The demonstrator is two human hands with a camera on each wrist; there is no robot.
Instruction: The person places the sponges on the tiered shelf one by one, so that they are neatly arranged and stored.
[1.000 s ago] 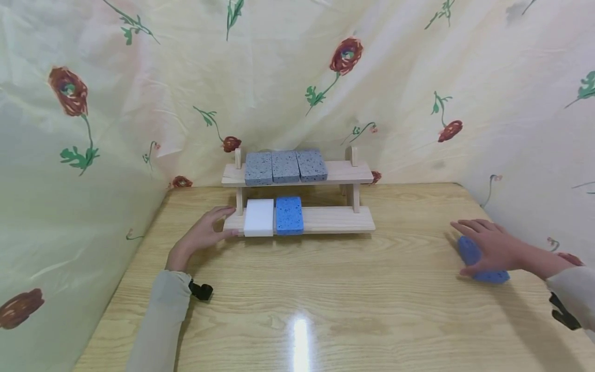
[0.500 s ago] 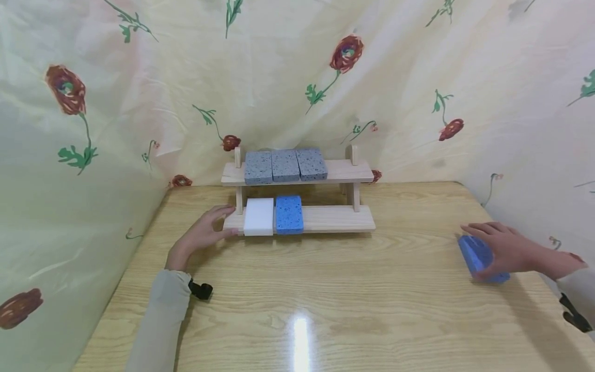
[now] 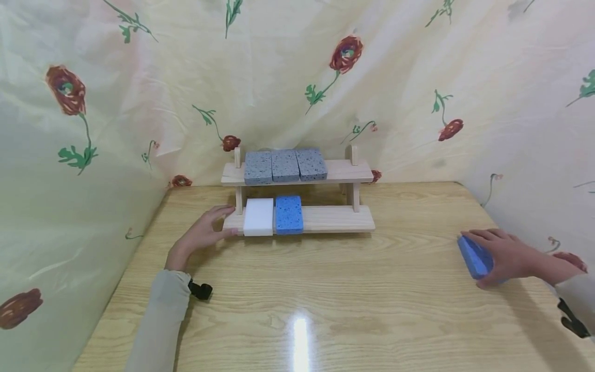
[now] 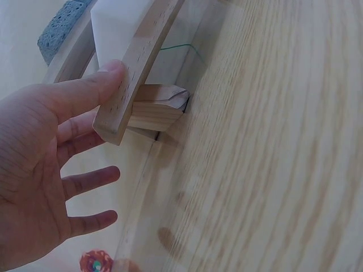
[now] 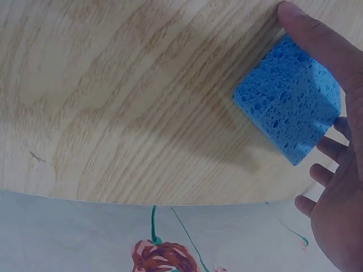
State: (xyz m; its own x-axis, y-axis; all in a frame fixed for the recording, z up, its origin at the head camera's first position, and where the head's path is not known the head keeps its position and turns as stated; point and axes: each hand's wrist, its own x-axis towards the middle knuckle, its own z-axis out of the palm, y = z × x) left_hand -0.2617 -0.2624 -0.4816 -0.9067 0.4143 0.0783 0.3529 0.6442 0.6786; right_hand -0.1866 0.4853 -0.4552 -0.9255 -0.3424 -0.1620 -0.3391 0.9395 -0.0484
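Observation:
My left hand (image 3: 200,236) holds the left end of a small two-tier wooden shelf (image 3: 334,219). In the left wrist view its thumb lies along the lower board (image 4: 139,68), with other fingers behind and two sticking out free. On that board a white sponge (image 3: 259,217) and a blue sponge (image 3: 289,214) lean side by side. At the far right, my right hand (image 3: 511,256) spreads over another blue sponge (image 5: 289,99) on the table. Its thumb and fingers lie at opposite sides, fairly straight; firm contact cannot be made out. The hand partly hides this sponge.
Several grey items stand on the upper tier, among them a speckled grey sponge (image 3: 257,168). The shelf is near the back of the wood-grain table (image 3: 372,310). Flower-patterned cloth (image 3: 279,77) hangs behind the table and along both sides.
My right hand has moved right, then lowered closer around the blue sponge on the table. That sponge looks unmoved. My left hand and the shelf keep their places.

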